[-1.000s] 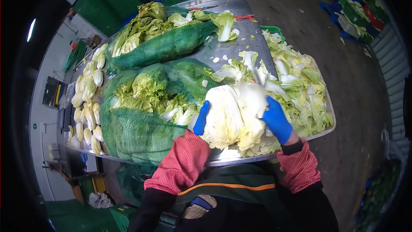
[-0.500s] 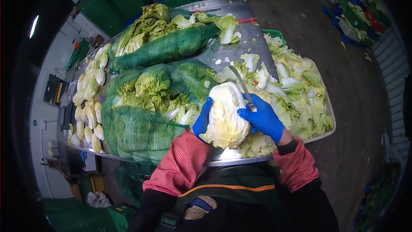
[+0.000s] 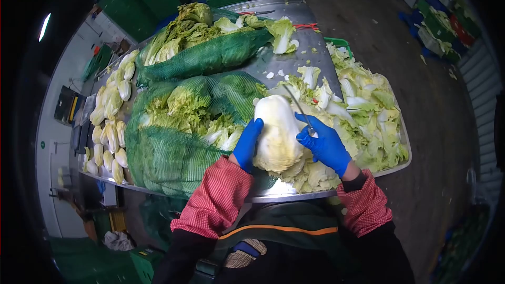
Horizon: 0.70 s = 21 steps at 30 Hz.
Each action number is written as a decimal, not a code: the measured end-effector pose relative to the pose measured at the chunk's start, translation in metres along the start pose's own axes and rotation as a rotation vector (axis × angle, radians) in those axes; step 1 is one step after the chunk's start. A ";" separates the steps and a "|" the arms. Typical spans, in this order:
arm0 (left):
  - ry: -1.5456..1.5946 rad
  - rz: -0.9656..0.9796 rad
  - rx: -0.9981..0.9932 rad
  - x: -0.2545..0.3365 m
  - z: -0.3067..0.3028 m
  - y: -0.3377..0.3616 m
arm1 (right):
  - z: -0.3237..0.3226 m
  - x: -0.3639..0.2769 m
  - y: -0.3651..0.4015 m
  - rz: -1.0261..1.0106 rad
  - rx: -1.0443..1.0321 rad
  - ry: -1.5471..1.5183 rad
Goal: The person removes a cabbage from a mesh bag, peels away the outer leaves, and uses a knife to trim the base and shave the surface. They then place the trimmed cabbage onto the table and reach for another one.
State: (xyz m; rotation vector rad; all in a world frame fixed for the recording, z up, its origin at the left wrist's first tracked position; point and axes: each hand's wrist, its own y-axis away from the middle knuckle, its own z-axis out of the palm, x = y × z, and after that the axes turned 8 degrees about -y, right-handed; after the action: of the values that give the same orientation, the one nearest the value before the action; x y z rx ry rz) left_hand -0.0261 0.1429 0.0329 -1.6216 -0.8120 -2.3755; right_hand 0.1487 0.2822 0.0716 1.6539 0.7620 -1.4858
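A pale napa cabbage (image 3: 278,131) is held up over the near edge of the metal table. My left hand (image 3: 248,146), in a blue glove, grips its left side. In my blue-gloved right hand (image 3: 327,146) is a knife (image 3: 298,104), its thin curved blade pointing up and away beside the cabbage. The fingers of that hand are closed around the handle, close to the cabbage's right side. Loose cabbage leaves (image 3: 315,178) lie under and to the right of the held head.
Two green mesh sacks of cabbages, a near one (image 3: 173,163) and a far one (image 3: 210,52), lie on the metal table (image 3: 310,16). Trimmed cabbages (image 3: 111,142) are stacked at left. A tray of leaves (image 3: 376,121) stands at right. A red-handled knife (image 3: 258,12) lies at the back.
The cabbage has turned in my left hand, now showing a smoother, whiter side. My right hand has shifted slightly right, away from the cabbage, with the knife still in it.
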 end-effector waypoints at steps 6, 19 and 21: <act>0.525 0.053 -0.371 0.011 0.012 -0.003 | 0.002 0.009 -0.001 0.104 -0.010 -0.431; -0.028 0.254 -0.034 -0.044 0.005 -0.028 | 0.010 0.011 -0.006 -0.012 0.078 0.281; -0.117 0.300 0.013 -0.047 0.005 -0.026 | 0.006 0.005 -0.004 0.062 0.023 0.186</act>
State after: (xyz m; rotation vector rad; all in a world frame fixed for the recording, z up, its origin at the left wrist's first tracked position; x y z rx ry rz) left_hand -0.0142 0.1592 -0.0168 -1.7507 -0.5533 -2.0825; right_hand 0.1429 0.2784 0.0658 1.8349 0.7887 -1.3154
